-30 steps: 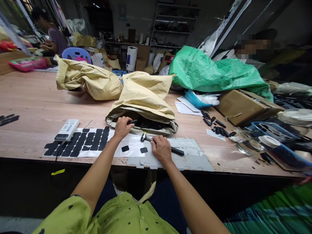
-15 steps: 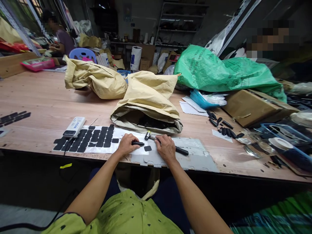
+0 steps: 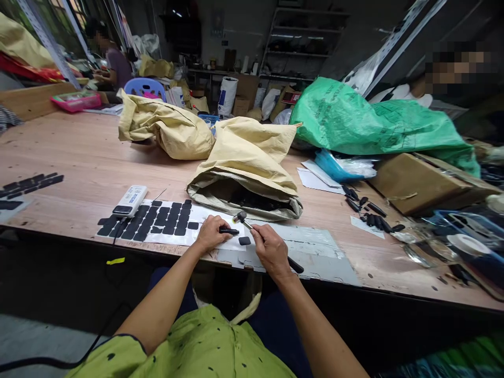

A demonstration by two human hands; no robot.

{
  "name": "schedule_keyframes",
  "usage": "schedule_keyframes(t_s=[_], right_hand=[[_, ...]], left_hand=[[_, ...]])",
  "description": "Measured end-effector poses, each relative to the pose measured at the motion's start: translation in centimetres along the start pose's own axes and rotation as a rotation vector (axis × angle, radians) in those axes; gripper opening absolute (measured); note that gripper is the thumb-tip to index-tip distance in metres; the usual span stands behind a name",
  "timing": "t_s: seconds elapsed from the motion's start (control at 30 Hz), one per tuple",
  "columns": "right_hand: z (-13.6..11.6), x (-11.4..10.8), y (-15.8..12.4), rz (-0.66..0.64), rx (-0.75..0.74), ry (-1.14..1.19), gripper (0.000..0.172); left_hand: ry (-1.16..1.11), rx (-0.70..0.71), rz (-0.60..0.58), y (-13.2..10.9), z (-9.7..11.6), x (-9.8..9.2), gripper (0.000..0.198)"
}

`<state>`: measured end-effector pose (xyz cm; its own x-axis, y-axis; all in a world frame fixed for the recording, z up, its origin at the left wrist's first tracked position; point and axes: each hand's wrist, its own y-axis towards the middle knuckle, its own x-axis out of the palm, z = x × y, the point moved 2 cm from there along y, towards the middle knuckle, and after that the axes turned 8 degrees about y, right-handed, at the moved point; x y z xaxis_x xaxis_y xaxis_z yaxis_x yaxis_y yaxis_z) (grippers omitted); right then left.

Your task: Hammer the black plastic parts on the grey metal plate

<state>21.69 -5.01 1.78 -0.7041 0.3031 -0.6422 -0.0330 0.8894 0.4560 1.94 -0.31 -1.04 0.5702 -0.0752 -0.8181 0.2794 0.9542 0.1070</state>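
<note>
My right hand (image 3: 271, 249) is wrapped round the shaft of a small hammer (image 3: 240, 216), its black handle end sticking out behind the wrist side. The hammer head is raised just above a slim black piece (image 3: 229, 231), which my left hand (image 3: 212, 233) pinches against the work surface. What exactly the black piece is, I cannot make out. A loose black rounded square (image 3: 244, 241) lies between my hands on the grey board (image 3: 323, 257). Left of my left hand, rows of black rounded squares (image 3: 169, 218) cover a white sheet (image 3: 189, 239).
A white device (image 3: 132, 198) with a cable sits on the left squares. Behind my hands lies an open beige sack (image 3: 248, 157). Several black pieces (image 3: 374, 220), a cardboard box (image 3: 425, 181) and a green sack (image 3: 342, 118) are at right. Another person (image 3: 114, 65) sits far left.
The hammer has tilted, its head turned and lifted, while my right hand has rolled with it. My left hand keeps its hold on the black piece. The whole view has shifted slightly.
</note>
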Motion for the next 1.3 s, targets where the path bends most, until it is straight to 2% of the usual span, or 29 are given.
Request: schedule_keyframes(t_s=[0.07, 0.23, 0.4, 0.6, 0.8, 1.0, 1.17, 1.3], right_hand=[[-0.7, 0.2, -0.4, -0.013, -0.025, -0.039, 0.026], [-1.2, 0.9, -1.4, 0.046, -0.086, -0.091, 0.028], [-0.7, 1.8, -2.3, -0.025, -0.077, -0.154, 0.027], [-0.3, 0.5, -2.2, 0.061, -0.003, -0.082, 0.025], [0.5, 0.5, -3.0, -0.035, -0.023, -0.135, 0.026], [2.4, 1.0, -0.3, 0.043, -0.021, -0.18, 0.025], [5.1, 2.4, 1.7, -0.038, -0.025, -0.232, 0.022], [5.4, 3.1, 1.5, -0.056, -0.04, -0.275, 0.018]], left_hand=[[-0.011, -0.011, -0.003, 0.0, -0.1, 0.1, 0.016], [0.003, -0.02, -0.007, 0.1, -0.1, 0.2, 0.015], [0.016, -0.031, 0.002, 0.1, -0.1, 0.3, 0.012], [-0.015, -0.034, 0.011, 0.0, 0.0, 0.3, 0.012], [-0.008, -0.037, 0.02, 0.0, 0.1, 0.2, 0.012], [0.005, -0.016, 0.014, -0.1, 0.2, 0.0, 0.013], [0.046, -0.009, 0.005, -0.1, 0.3, 0.0, 0.015], [0.058, 0.008, 0.009, -0.1, 0.2, 0.1, 0.016]])
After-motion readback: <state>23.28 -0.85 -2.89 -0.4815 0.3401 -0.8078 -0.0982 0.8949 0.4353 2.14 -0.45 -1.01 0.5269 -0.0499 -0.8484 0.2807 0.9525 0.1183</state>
